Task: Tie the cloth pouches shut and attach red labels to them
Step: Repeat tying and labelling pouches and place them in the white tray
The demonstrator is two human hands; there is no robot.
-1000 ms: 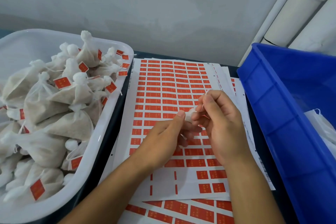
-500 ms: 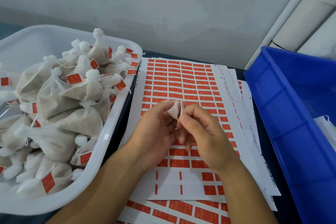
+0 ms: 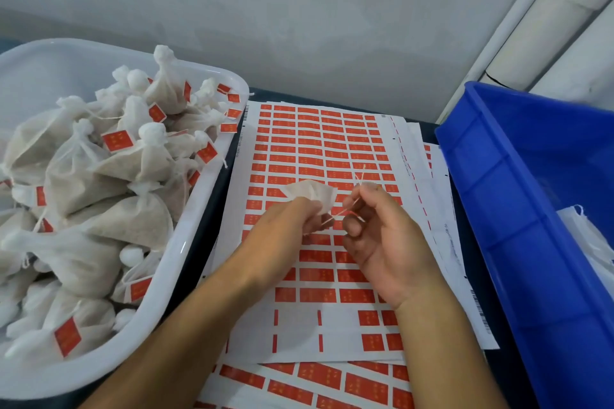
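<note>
My left hand [image 3: 289, 226] grips the gathered neck of a white cloth pouch [image 3: 310, 193], whose ruffled top fans out above my fingers. My right hand [image 3: 378, 232] pinches the pouch's thin drawstring [image 3: 345, 211], pulled out to the right with its loose end sticking up. Both hands hover over a sheet of red labels [image 3: 319, 149]. The pouch's body is hidden under my left hand.
A white tub [image 3: 199, 219] on the left holds several tied pouches with red labels. A blue bin [image 3: 518, 209] stands on the right with white cloth inside. More label sheets lie under and in front of my arms. A grey wall is behind.
My hands have drawn apart. The right hand has pulled the drawstring out to the right while the left keeps hold of the pouch neck. The camera has shifted slightly.
</note>
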